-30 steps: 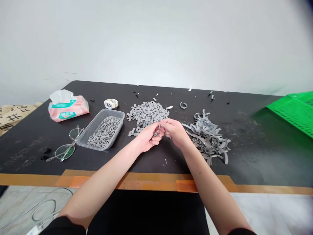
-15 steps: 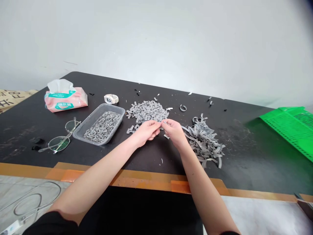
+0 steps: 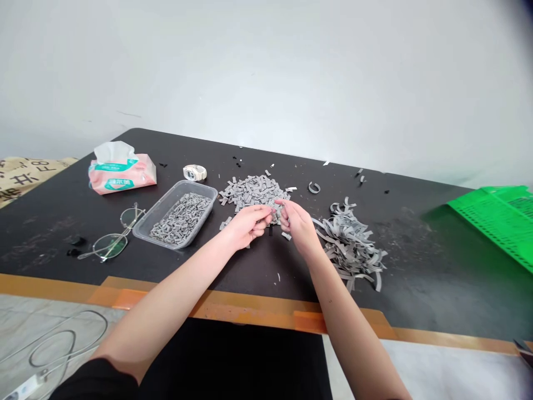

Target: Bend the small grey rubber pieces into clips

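Note:
My left hand [image 3: 251,226] is closed in a pinch, thumb against index finger, just in front of a heap of small grey pieces [image 3: 250,190]. What sits at its fingertips is too small to make out. Close by on the right, my right hand [image 3: 298,226] has its fingers curled and the index finger pointing toward the left hand; anything in it is hidden. A narrow gap separates the two hands. Below the fingertips shows a short dark strip [image 3: 270,229]. One loose grey piece [image 3: 286,236] lies beside the right hand.
A clear plastic tub [image 3: 141,226] of small grey parts stands left, near glasses [image 3: 109,246], a white watch [image 3: 195,173] and a tissue pack [image 3: 122,173]. Grey curved strips [image 3: 350,239] are piled right. A green perforated sheet [image 3: 495,219] lies far right; orange tape [image 3: 250,308] covers the front edge.
My fingertips, touching before, have come slightly apart, and the right index finger has straightened. A dark strip now shows below them. The whole view has shifted a little.

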{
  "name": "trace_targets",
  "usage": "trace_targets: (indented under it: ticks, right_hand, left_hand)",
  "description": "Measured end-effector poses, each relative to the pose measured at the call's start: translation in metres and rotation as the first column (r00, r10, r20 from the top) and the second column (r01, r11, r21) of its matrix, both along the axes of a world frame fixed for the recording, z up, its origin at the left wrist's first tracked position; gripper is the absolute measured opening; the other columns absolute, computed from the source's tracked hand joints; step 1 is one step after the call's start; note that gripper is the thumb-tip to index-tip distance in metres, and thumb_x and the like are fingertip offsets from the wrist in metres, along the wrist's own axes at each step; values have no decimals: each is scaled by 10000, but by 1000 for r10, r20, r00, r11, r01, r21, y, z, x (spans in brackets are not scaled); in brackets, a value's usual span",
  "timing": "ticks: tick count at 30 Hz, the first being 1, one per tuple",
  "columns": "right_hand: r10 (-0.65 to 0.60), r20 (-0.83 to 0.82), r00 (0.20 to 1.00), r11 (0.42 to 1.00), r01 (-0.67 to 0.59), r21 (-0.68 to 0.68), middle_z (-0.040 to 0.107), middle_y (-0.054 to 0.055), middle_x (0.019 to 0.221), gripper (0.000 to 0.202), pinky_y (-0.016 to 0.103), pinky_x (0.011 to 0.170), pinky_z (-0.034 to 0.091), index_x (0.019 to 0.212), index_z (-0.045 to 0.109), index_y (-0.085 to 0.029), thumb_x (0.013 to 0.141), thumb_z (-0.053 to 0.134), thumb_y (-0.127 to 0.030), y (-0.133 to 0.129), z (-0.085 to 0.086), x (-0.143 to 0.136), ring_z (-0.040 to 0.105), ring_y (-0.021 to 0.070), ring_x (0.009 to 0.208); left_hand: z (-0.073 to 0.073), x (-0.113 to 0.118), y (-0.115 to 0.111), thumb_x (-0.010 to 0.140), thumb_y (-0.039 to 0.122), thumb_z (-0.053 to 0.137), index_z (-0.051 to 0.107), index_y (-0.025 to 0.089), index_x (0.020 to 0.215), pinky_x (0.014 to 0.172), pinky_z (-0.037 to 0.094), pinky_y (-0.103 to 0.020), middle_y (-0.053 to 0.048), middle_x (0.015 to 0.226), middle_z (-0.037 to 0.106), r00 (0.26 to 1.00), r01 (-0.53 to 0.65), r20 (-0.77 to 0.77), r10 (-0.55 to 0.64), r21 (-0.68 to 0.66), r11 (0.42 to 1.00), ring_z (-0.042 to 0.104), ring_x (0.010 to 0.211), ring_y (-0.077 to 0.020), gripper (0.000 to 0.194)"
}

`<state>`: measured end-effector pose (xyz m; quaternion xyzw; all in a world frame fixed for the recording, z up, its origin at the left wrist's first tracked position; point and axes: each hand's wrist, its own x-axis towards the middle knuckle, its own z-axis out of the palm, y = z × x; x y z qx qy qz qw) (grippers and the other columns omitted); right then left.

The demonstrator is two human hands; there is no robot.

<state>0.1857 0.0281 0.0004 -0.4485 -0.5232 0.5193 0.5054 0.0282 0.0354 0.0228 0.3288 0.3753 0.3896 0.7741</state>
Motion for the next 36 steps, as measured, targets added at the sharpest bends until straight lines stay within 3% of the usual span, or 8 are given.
trace_targets:
  ticks: [5, 13, 21, 27, 31, 36]
  right_hand:
    - [20, -135, 991, 999, -26, -38, 526, -64, 625, 391, 259, 504, 269, 1101, 603, -207, 790, 721, -413, -7, 9, -6, 418, 97, 504]
    - [-5, -262, 965, 995, -22, -97, 543, -77, 582, 305, 234, 488, 272, 1005, 583, -191, 770, 728, -322, -10, 12, -11, 428, 77, 473]
    - [14, -357, 934, 986, -73, -152, 440, -99, 524, 195, 224, 485, 235, 944, 604, -174, 771, 680, -221, -12, 18, -8, 331, 58, 451]
    - [44, -393, 918, 983, -110, -148, 366, -128, 498, 221, 221, 471, 180, 960, 601, -174, 750, 672, -167, -10, 17, -4, 229, 44, 433]
    - [92, -397, 913, 979, -156, -132, 444, -105, 521, 302, 230, 508, 251, 1015, 606, -184, 772, 764, -269, -9, 15, -2, 331, 66, 467]
    - [115, -405, 907, 975, -180, -128, 557, -56, 614, 393, 243, 545, 313, 994, 607, -194, 733, 845, -367, -9, 15, -2, 432, 92, 540]
  left_hand:
    - [-2, 1, -1, 907, 193, 653, 629, 113, 742, 368, 175, -134, 19, 625, 588, 988, -142, -34, 149, 159, 977, 310, 377, 10, 185]
    - [-4, 6, -7, 865, 346, 704, 622, 115, 650, 397, 139, -185, 8, 562, 560, 994, -70, -56, 89, 277, 958, 288, 382, -5, 326]
    - [-6, 7, -7, 821, 436, 702, 618, 153, 803, 430, 173, -201, 57, 630, 472, 991, 8, -127, 35, 323, 946, 266, 426, -23, 295]
    - [-5, 6, -10, 872, 245, 649, 700, 160, 935, 556, 323, -233, 39, 646, 559, 932, 28, -323, 164, 515, 857, 437, 561, -90, 118]
    - [-6, 4, -11, 873, 184, 628, 705, 176, 957, 630, 357, -249, 47, 660, 578, 888, 49, -389, 245, 610, 791, 466, 618, -113, 114]
    - [-2, 2, -11, 921, 240, 567, 684, 179, 949, 642, 407, -246, 37, 665, 573, 882, 89, -402, 247, 656, 750, 520, 631, -122, 135]
